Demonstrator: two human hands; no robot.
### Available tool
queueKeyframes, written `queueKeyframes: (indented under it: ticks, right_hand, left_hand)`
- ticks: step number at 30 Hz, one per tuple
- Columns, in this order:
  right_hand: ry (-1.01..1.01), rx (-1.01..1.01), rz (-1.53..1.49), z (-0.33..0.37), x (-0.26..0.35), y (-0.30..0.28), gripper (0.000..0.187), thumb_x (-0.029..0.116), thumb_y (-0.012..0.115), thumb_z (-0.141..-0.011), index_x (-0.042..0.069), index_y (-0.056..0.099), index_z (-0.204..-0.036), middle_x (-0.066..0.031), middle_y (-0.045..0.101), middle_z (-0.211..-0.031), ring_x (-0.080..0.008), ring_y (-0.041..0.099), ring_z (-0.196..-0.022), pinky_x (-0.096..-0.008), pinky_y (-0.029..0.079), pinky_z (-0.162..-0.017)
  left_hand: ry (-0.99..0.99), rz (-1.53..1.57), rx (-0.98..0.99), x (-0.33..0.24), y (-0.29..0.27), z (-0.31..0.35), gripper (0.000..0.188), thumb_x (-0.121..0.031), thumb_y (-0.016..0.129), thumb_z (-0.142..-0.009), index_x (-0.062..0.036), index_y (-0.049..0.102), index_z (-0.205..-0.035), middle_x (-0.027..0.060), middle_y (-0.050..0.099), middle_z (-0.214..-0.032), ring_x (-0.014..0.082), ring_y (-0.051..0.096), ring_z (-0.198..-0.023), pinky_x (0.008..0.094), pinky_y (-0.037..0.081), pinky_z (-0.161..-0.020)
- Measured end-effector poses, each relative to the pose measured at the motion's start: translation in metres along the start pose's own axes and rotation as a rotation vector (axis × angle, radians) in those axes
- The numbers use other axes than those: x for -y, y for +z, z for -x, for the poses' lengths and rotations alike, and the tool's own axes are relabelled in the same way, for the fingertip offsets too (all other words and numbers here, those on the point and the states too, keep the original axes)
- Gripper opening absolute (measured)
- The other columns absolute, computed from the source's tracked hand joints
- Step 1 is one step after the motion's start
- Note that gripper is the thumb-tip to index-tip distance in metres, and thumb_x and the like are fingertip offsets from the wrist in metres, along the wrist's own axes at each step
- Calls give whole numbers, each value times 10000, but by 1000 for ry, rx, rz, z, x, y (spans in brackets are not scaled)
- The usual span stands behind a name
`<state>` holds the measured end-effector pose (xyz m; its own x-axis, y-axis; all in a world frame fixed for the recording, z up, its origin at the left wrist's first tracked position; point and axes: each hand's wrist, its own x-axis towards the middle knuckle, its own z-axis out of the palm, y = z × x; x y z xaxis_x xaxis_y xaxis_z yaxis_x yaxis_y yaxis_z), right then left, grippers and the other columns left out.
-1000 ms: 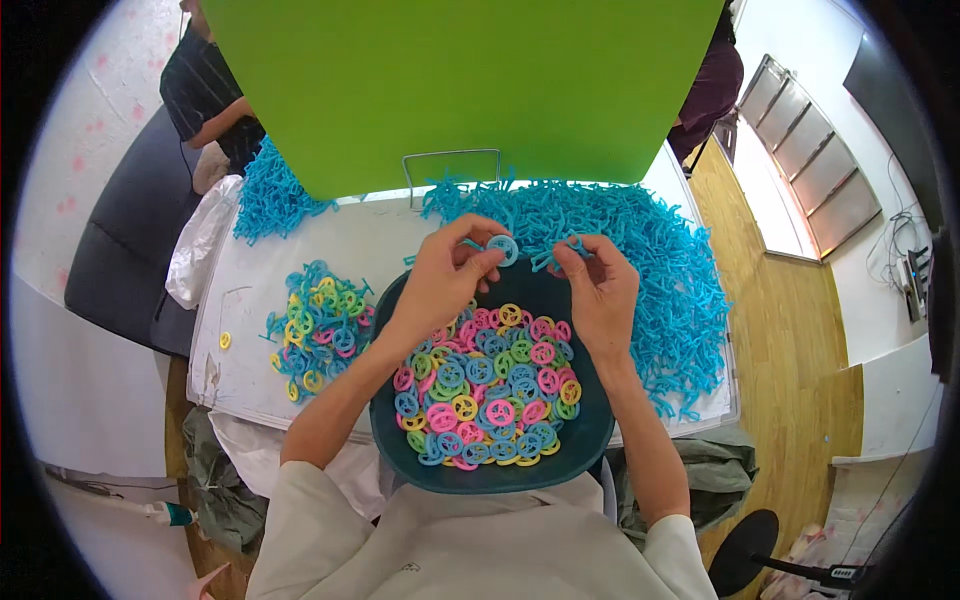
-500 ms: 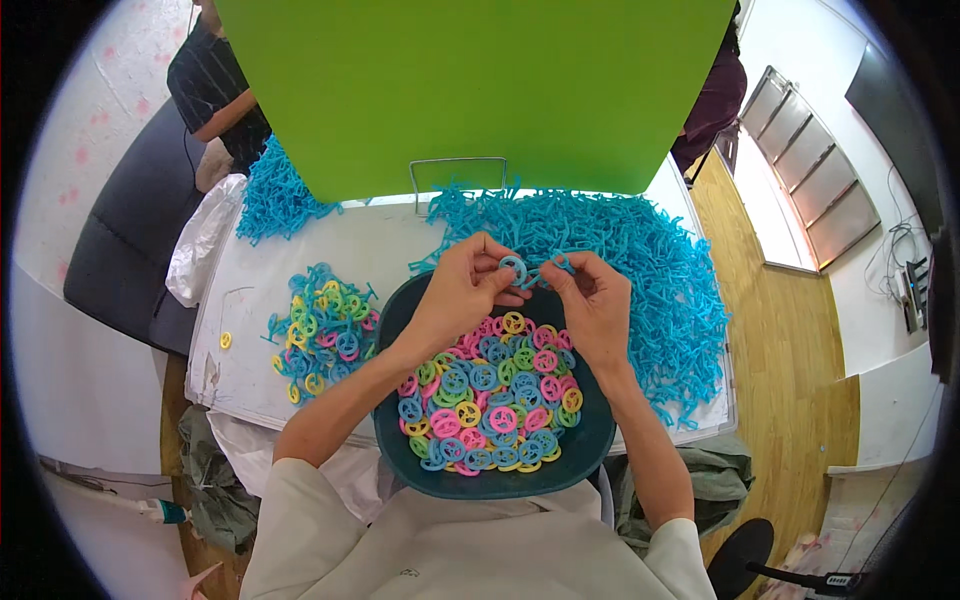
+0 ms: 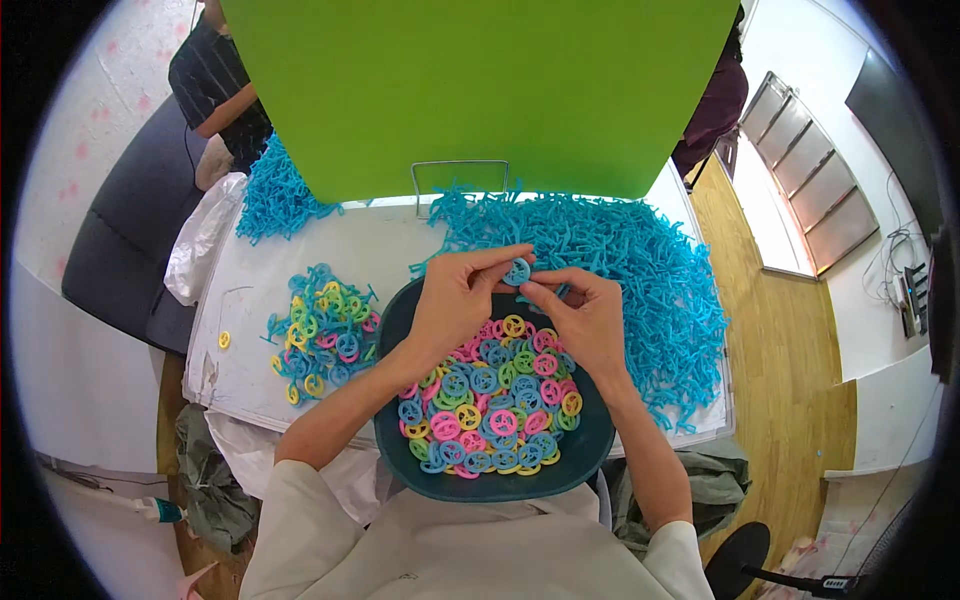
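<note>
Above the far rim of a dark green basin (image 3: 490,487), my left hand (image 3: 450,305) pinches a small blue spoked plastic wheel (image 3: 517,271) between thumb and fingers. My right hand (image 3: 590,322) is closed on a blue plastic stick (image 3: 563,291), mostly hidden by its fingers. The right thumb and fingertips meet the wheel's lower right side; whether the two pieces are joined I cannot tell. Inside the basin lie many loose spoked wheels (image 3: 503,421) in pink, blue, yellow and green.
Blue plastic sticks (image 3: 670,310) are heaped behind and right of the basin, with another heap (image 3: 275,190) far left. Left of the basin is a mixed pile of wheels with sticks (image 3: 325,330). A yellow wheel (image 3: 224,339) lies apart. A green panel (image 3: 480,100) stands at the back.
My hands have come together: the right hand has shifted slightly left and down, bringing its fingertips to the wheel. The left fingers have straightened out around the wheel.
</note>
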<state>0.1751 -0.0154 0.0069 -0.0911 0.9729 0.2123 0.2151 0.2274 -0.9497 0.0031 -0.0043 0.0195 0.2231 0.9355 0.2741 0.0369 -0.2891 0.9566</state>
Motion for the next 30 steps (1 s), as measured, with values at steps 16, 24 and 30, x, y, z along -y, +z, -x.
queueKeyframes:
  ticks: [16,24,30]
  right_hand:
    - [46,-18,-9,-2,2,-3,163,78,736,-812,-2,712,-952,-21,671,-754,-29,564,-639,-183,456,-568]
    - [-215,-87,114,0,8,2,198,60,752,-783,9,696,-966,-19,679,-802,-40,568,-667,-194,446,-572]
    - [-66,-97,-281,-4,8,2,231,41,713,-825,5,630,-1038,-34,674,-876,-75,613,-758,-198,481,-644]
  left_hand:
    - [-119,-236,-58,-14,9,9,263,-26,523,-940,-38,652,-1169,114,701,-1000,131,666,-829,258,543,-704]
    - [-34,17,-17,4,-2,3,198,-55,512,-959,14,630,-1102,83,644,-1022,133,622,-938,278,560,-805]
    - [-138,237,-14,2,-3,1,170,-76,537,-953,22,584,-1083,77,645,-996,144,636,-861,286,566,-758]
